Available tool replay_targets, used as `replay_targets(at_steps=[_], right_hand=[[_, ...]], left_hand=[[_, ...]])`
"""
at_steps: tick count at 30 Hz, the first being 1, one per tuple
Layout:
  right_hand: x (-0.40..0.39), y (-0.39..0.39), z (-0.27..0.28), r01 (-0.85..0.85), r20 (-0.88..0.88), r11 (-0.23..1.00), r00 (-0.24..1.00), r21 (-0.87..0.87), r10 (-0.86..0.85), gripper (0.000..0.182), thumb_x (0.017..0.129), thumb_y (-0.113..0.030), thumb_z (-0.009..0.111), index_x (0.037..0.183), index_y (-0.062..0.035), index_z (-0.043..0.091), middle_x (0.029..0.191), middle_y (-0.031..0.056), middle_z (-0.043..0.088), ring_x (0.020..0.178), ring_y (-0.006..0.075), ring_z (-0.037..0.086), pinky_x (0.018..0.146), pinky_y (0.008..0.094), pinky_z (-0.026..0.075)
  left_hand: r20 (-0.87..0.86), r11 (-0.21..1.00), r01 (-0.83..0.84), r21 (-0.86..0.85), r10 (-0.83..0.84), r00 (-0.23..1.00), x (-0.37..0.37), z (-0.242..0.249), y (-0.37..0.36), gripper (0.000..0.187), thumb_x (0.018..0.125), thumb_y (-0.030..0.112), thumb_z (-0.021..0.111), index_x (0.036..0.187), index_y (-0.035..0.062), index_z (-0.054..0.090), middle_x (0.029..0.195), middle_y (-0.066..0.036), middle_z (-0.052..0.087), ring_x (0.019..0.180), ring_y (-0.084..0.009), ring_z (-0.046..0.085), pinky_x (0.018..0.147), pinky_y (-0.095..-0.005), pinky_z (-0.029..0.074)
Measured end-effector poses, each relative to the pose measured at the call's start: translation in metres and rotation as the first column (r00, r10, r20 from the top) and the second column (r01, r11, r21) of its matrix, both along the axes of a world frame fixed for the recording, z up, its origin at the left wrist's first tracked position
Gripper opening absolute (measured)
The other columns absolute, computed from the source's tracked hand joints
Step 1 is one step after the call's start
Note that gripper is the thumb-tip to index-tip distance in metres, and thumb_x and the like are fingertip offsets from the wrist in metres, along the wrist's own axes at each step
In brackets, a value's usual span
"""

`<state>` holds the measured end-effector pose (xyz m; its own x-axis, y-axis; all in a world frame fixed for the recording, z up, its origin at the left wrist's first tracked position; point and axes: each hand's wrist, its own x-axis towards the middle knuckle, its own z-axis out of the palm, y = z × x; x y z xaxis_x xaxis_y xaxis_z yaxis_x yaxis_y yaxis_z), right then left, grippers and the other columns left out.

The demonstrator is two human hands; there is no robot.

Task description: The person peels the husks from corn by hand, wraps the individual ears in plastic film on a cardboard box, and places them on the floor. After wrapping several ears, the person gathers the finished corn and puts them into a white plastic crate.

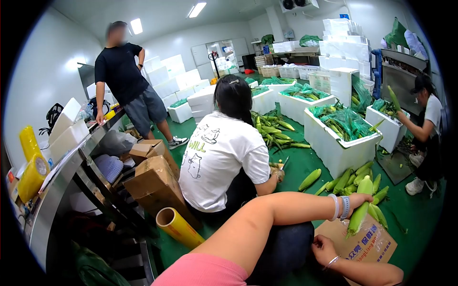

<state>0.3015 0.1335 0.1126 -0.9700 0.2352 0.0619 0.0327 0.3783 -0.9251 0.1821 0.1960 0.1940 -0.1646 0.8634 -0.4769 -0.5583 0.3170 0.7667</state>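
And there it was, the left hand [358,201] reaching out to the right, fingers wrapped round a green-husked ear of corn [359,217] that it held on a slant, a pale watch [344,209] on the wrist! Nearer, the right hand [324,250] sat with its fingers curled in beside the dark-clothed knee [286,250], a thin bracelet [331,262] at the wrist; whether it gripped anything, I could not tell. Below the held ear lay a printed cardboard sheet [385,250], and just beyond, a loose pile of corn [344,181] spread over the green floor [291,198], one ear [310,179] on its own to the left. Behind the pile stood a big white foam box [331,155], heaped with corn and green plastic [346,126]. Left of the hands, a person in a white printed T-shirt [224,159] sat low, back turned, near a yellow film roll [179,229] and open cardboard boxes [155,183]. Over on the far right, another person [431,114] held up an ear too! At the far left, someone in a black T-shirt [119,71] stood by a metal table [78,159], while white foam boxes [346,47] towered in the far right.
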Motion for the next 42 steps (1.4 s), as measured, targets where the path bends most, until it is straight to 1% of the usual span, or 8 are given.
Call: replay_targets(at_steps=[9,11,12,14,17,23,36,42], right_hand=[[0.000,-0.005,0.027,-0.019,0.043,0.986,0.999,0.164,0.012,0.016,0.067,0.000,0.055,0.083,0.0027,0.054,0.064,0.0078,0.056,0.054,0.0132,0.054,0.053,0.0240,0.045],[0.001,-0.006,0.027,0.000,0.057,0.991,0.998,0.136,-0.007,0.016,0.064,-0.010,0.057,0.074,0.0020,0.054,0.063,0.0164,0.056,0.055,0.0257,0.055,0.055,0.0311,0.045],[0.000,0.000,0.016,0.001,0.057,0.991,0.998,0.134,-0.009,0.016,0.064,-0.010,0.057,0.074,0.0020,0.054,0.063,0.0164,0.056,0.055,0.0257,0.055,0.055,0.0311,0.045],[-0.003,0.012,-0.010,-0.145,0.121,0.916,0.987,0.373,0.107,0.017,0.062,-0.015,0.059,0.068,0.0013,0.057,0.062,0.0160,0.058,0.055,0.0268,0.057,0.056,0.0334,0.046],[-0.002,0.015,-0.002,-0.220,0.243,0.904,0.960,0.365,0.136,0.022,0.065,-0.023,0.060,0.069,-0.0017,0.062,0.067,0.0163,0.061,0.066,0.0328,0.061,0.064,0.0391,0.048],[-0.007,0.013,-0.002,-0.242,0.167,0.807,0.970,0.539,0.179,0.018,0.062,-0.018,0.058,0.065,0.0001,0.059,0.065,0.0202,0.060,0.064,0.0367,0.059,0.063,0.0418,0.048],[-0.004,0.015,0.002,-0.272,0.216,0.826,0.958,0.494,0.187,0.020,0.065,-0.021,0.057,0.070,-0.0012,0.061,0.070,0.0196,0.061,0.069,0.0363,0.060,0.068,0.0412,0.049],[-0.004,0.021,-0.015,-0.375,0.337,0.789,0.914,0.487,0.227,0.019,0.074,-0.021,0.056,0.072,-0.0020,0.061,0.069,0.0158,0.063,0.068,0.0327,0.062,0.067,0.0397,0.049]], left_hand=[[0.047,0.999,0.038,-0.006,-0.038,0.998,0.001,0.001,-0.002,0.030,0.078,0.031,0.059,0.094,0.0059,0.055,0.080,-0.009,0.061,0.067,-0.0217,0.059,0.063,-0.0363,0.049],[0.052,0.999,0.044,-0.008,-0.043,0.998,0.001,-0.001,-0.001,0.031,0.078,0.031,0.059,0.095,0.0057,0.055,0.081,-0.010,0.061,0.068,-0.0219,0.059,0.064,-0.0365,0.049],[0.043,0.999,0.039,-0.007,-0.039,0.998,0.001,-0.002,0.000,0.031,0.078,0.031,0.059,0.095,0.0055,0.055,0.081,-0.010,0.061,0.068,-0.0221,0.060,0.065,-0.0367,0.050],[0.034,0.999,0.036,-0.007,-0.036,0.999,0.002,-0.003,0.000,0.031,0.078,0.031,0.059,0.095,0.0053,0.055,0.082,-0.010,0.062,0.069,-0.0223,0.060,0.065,-0.0369,0.050],[0.054,0.999,0.046,0.013,-0.047,0.997,0.002,-0.003,0.000,0.032,0.078,0.031,0.059,0.095,0.0051,0.055,0.082,-0.011,0.062,0.069,-0.0225,0.060,0.066,-0.0371,0.050],[0.053,0.999,0.044,-0.007,-0.043,0.998,0.004,-0.001,0.000,0.032,0.078,0.031,0.059,0.096,0.0045,0.054,0.083,-0.011,0.062,0.069,-0.0227,0.060,0.066,-0.0365,0.050],[0.042,0.999,0.043,-0.014,-0.043,0.998,0.002,-0.007,0.005,0.032,0.079,0.030,0.058,0.097,0.0034,0.054,0.084,-0.012,0.062,0.070,-0.0227,0.061,0.067,-0.0362,0.051],[0.074,0.999,0.039,0.001,-0.039,0.996,0.005,-0.001,-0.001,0.031,0.080,0.029,0.058,0.098,0.0030,0.055,0.086,-0.012,0.062,0.070,-0.0226,0.061,0.068,-0.0359,0.051]])
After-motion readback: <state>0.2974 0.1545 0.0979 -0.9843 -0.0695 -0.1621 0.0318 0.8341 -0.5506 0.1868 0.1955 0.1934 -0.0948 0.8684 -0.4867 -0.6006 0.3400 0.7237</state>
